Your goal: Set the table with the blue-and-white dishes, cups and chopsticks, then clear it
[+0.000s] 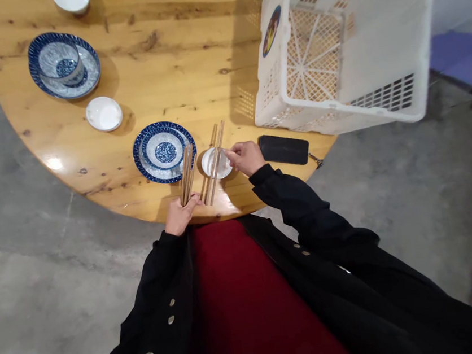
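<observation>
My left hand is closed around a bundle of several wooden chopsticks, close to the table's front edge. Their upper ends lean over the right rim of a blue-and-white plate, in which a matching bowl sits. A pair of chopsticks is pinched by the fingertips of my right hand. That pair crosses above a small white dish, hiding part of it. Whether the pair touches the dish, I cannot tell.
A black phone with a strap lies right of my right hand. Behind it, a white plastic crate stands at the table's right. Farther left on the round wooden table are another blue-rimmed plate with a bowl, a white dish and a white bowl.
</observation>
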